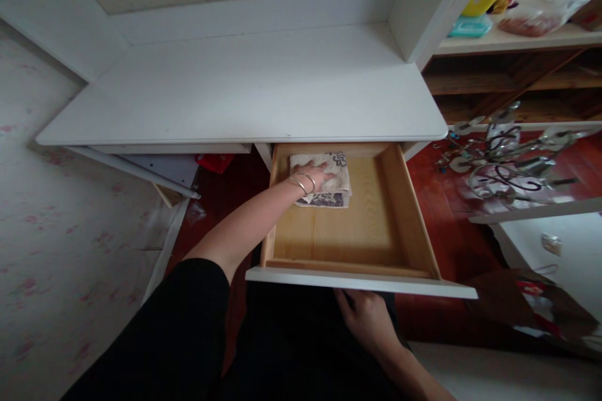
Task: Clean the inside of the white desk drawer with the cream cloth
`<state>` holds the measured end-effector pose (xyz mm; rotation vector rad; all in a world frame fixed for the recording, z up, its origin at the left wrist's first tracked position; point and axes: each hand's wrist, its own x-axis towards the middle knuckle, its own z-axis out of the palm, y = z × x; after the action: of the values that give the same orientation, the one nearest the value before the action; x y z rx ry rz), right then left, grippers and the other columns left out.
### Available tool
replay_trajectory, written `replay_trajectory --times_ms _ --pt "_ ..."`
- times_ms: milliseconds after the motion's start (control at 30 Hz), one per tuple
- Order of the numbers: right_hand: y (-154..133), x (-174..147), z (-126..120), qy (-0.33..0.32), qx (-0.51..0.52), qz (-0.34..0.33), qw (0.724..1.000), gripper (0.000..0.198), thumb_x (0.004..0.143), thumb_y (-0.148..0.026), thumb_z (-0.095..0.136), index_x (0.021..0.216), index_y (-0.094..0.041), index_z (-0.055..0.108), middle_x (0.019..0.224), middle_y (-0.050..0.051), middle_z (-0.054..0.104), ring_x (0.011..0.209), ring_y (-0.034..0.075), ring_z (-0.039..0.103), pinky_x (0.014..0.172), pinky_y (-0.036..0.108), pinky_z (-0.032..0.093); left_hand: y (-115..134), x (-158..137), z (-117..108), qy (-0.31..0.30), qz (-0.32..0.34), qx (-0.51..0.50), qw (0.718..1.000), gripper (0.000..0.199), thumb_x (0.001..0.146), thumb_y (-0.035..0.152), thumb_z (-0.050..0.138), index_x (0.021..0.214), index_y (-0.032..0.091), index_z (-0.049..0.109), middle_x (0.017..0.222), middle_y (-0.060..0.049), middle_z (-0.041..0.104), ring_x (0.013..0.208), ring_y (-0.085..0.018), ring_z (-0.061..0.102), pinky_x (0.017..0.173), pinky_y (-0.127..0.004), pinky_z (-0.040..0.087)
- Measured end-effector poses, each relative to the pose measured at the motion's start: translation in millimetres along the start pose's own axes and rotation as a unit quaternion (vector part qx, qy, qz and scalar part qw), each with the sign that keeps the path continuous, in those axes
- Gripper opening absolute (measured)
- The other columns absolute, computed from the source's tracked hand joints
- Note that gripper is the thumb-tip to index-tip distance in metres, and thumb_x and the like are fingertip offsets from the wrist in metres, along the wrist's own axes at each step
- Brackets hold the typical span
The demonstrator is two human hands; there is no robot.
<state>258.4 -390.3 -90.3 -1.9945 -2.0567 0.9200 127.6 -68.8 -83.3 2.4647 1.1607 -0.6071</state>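
Observation:
A pulled-out wooden drawer (376,225) with a white front juts from under the white desk. In its back left part lies a folded towel (336,185), cream with a dark grey flower pattern. My left hand (313,177), two bangles at its wrist, rests flat on top of the towel with the fingers spread. At the outer side of the drawer front, my right hand (371,319) is closed, its thumb and fingers curled against the lower edge. The fingertips and whatever handle may be there are hidden.
Above the drawer is the white desktop (263,88). A metal chandelier (508,163) with curved arms stands on the red floor at the right. Shelves (512,44) at the upper right hold plastic bags. Under the desk, a red object (215,161) shows at the left.

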Motion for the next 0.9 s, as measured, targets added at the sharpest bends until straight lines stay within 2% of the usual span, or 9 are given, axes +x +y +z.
replay_trajectory --times_ms 100,267,433,600,767,900 --pt "0 1 0 -0.002 -0.002 0.0 1.0 0.038 0.099 -0.03 0.04 0.095 -0.022 0.077 0.096 0.009 0.077 0.088 0.027 0.073 0.077 0.031 0.053 30 14 -4 0.025 0.013 0.002 1.0 0.066 0.085 0.034 0.061 0.143 0.056 0.037 0.164 0.008 0.016 0.141 -0.043 0.023 0.099 -0.067 0.036" --pt "-2 1 -6 -0.005 -0.002 -0.001 1.0 0.037 0.098 -0.029 0.041 0.097 -0.022 0.077 0.099 0.009 0.077 0.091 0.027 0.073 0.08 0.031 0.052 86 43 -12 0.07 0.049 0.006 0.996 0.055 0.09 0.028 0.051 0.139 0.052 0.045 0.16 0.004 0.026 0.133 -0.041 0.031 0.095 -0.069 0.036" --pt "-4 1 -9 -0.024 0.014 0.012 1.0 0.036 0.099 -0.028 0.042 0.094 -0.022 0.077 0.095 0.007 0.077 0.092 0.025 0.073 0.081 0.028 0.052 110 55 -12 0.076 0.059 0.014 0.995 0.054 0.089 0.026 0.051 0.137 0.051 0.049 0.157 0.002 0.031 0.132 -0.043 0.029 0.092 -0.067 0.037" --pt "-1 3 -5 -0.019 0.032 0.012 0.999 0.034 0.097 -0.026 0.045 0.094 -0.021 0.078 0.1 0.008 0.077 0.097 0.027 0.072 0.088 0.032 0.052 119 24 0 0.057 0.11 0.027 0.992 0.053 0.089 0.035 0.054 0.14 0.049 0.048 0.158 0.002 0.029 0.128 -0.043 0.03 0.089 -0.063 0.04" --pt "2 4 -5 -0.01 0.05 -0.011 0.999 0.033 0.096 -0.026 0.045 0.098 -0.021 0.078 0.105 0.007 0.076 0.101 0.029 0.07 0.091 0.036 0.052 151 -23 25 0.023 0.158 0.065 0.985 0.055 0.089 0.034 0.052 0.142 0.048 0.045 0.16 -0.001 0.026 0.128 -0.042 0.032 0.082 -0.066 0.045" --pt "0 5 -8 -0.003 0.056 -0.02 0.998 0.032 0.096 -0.025 0.045 0.097 -0.021 0.077 0.104 0.007 0.076 0.102 0.029 0.07 0.09 0.035 0.052 167 -43 43 0.012 0.167 0.074 0.983 0.051 0.092 0.031 0.046 0.139 0.051 0.047 0.16 0.002 0.026 0.127 -0.042 0.034 0.079 -0.069 0.044"
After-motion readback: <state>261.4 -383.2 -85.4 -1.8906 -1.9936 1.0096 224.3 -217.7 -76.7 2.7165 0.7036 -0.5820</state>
